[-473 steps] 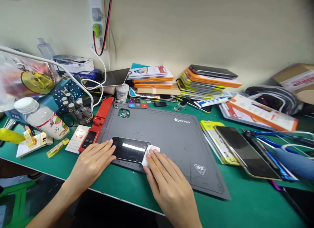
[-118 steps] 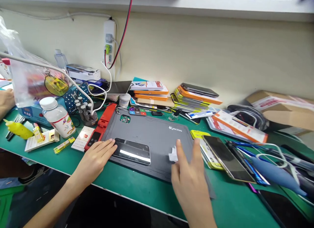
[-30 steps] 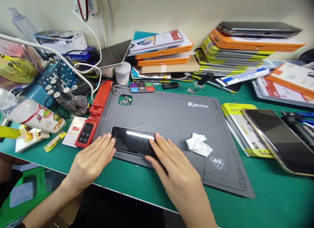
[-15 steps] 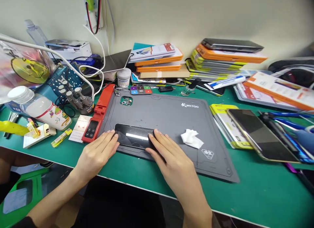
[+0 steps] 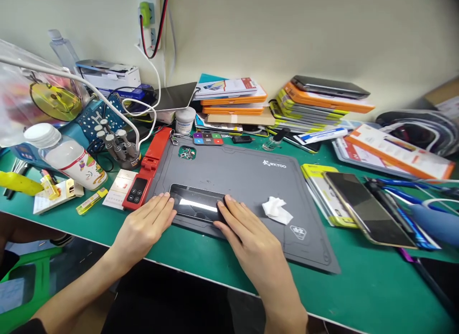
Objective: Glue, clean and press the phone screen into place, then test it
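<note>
A black smartphone (image 5: 197,203) lies face up on a grey work mat (image 5: 236,171), a bright reflection across its glass. My left hand (image 5: 148,224) grips its left end, fingers together at the edge. The right end is held by my right hand (image 5: 251,233), with fingers over the corner and the thumb along the near edge. What the fingertips do beneath the phone is hidden. To the right on the mat rests a crumpled white tissue (image 5: 277,209). A red device with a button panel (image 5: 137,190) stands along the mat's left edge.
Left of the mat are a screwdriver stand (image 5: 120,147), a plastic bottle (image 5: 68,157) and a yellow lighter (image 5: 91,201). A second phone (image 5: 369,209) rests on yellow packets at the right. Stacked orange boxes (image 5: 233,102) line the wall. Small screws lie in a green recess (image 5: 187,152).
The camera view has shifted slightly, so the bench appears tilted a little differently. Both hands keep their places at the two ends of the smartphone.
</note>
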Motion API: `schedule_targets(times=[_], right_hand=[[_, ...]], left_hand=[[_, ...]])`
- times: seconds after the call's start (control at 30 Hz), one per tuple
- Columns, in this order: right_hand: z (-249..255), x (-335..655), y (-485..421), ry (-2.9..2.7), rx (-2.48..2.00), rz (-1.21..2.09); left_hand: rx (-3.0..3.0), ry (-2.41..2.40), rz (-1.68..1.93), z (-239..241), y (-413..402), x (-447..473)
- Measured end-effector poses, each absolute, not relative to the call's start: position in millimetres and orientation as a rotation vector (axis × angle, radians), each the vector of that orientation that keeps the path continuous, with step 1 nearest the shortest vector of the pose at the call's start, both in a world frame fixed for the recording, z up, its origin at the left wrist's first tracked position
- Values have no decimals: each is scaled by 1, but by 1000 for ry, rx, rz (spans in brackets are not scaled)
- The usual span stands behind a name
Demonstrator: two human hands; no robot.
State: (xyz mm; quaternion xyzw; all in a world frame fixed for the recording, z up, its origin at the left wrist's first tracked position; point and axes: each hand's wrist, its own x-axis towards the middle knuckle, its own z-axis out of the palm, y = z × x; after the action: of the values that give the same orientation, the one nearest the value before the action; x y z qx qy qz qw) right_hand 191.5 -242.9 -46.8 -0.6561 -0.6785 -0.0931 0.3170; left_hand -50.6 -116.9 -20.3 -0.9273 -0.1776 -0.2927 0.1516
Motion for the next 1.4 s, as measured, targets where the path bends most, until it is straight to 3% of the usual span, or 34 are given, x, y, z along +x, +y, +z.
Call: schedule_targets(times=[0.73,1.4], right_hand=[[-49,192,-247,-1808,-1712,-282],[-43,191,-243,-1766,-1713,-241]], left_hand=[[-2691,-500,-806,-16,-114,-48],[-2642,-211,-509,-2,-101,-59]])
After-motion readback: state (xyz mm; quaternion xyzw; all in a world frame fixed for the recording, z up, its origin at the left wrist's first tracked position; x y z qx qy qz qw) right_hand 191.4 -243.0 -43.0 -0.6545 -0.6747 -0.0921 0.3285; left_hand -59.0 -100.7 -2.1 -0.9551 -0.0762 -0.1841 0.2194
